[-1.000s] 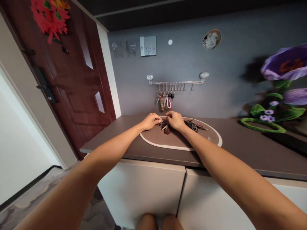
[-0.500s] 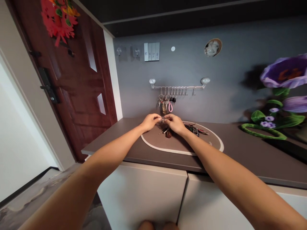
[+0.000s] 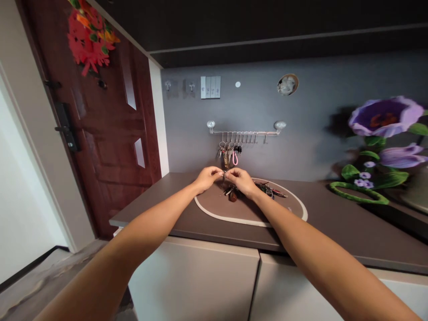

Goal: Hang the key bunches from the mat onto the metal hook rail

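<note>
My left hand [image 3: 206, 179] and my right hand [image 3: 242, 180] meet over the oval brown mat [image 3: 214, 208]. Both are closed in a pinch on a small metal key ring [image 3: 224, 174], its far details too tiny to make out. Just below the fingers lie loose keys [image 3: 228, 191] and a reddish-brown fob [image 3: 232, 197]. More keys and cords [image 3: 269, 191] spread out to the right, partly covered by my right hand and wrist. Behind the hands, several bunches of keys [image 3: 226, 155], one with a pink loop [image 3: 235, 158], hang from a hook rail [image 3: 247, 132].
A dark shelf [image 3: 267, 31] juts out overhead. Purple artificial flowers [image 3: 384, 120] with a green fuzzy ring [image 3: 357, 196] stand at the right of the counter [image 3: 331, 223]. To the left is a red-brown door [image 3: 110, 147]; white cabinet doors [image 3: 200, 272] are below.
The view has tilted up slightly, so everything sits lower in the picture. Both hands stay together at the key ring, with only small finger shifts.
</note>
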